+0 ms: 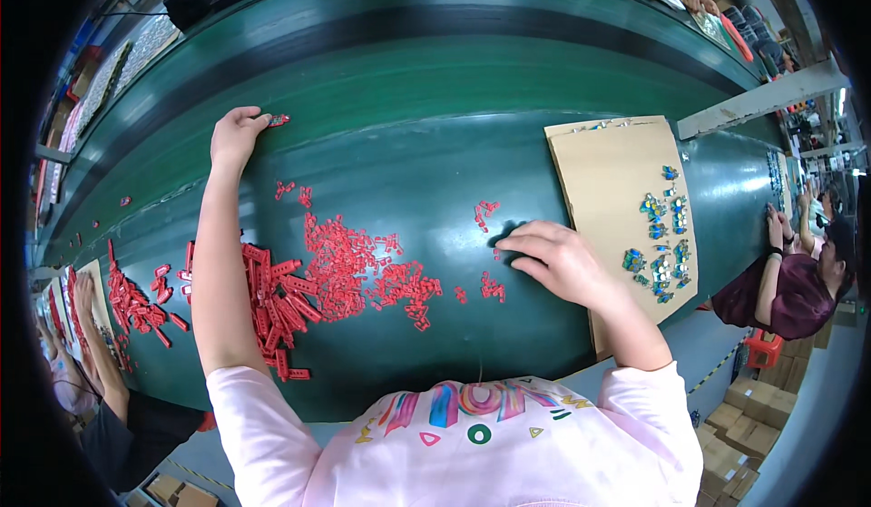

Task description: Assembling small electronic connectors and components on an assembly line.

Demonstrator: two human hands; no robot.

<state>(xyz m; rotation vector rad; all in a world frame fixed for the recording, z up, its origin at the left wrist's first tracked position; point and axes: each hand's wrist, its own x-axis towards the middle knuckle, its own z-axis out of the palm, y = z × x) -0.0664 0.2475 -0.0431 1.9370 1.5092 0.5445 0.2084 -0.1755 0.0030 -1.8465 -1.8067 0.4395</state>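
Note:
My left hand (238, 137) reaches far out to the green conveyor belt (381, 89). Its fingers are closed on the end of a small red part (279, 120) with a greenish, shiny face, too small to make out fully. Over the dark green worktop, my right hand (555, 257) has thumb and forefinger a little apart, their tips beside a tiny red plastic piece (497, 254). Many such small red pieces (340, 257) lie spread between my arms. A heap of longer red plastic casings (272, 303) is partly hidden by my left forearm.
To the right, a cardboard sheet (608, 189) bears several small blue-and-metal components (679, 215). A metal post (758, 98) slants in beyond it. More red casings (132, 300) lie at left, near a co-worker's arm (104, 353). Another co-worker (780, 280) sits at right.

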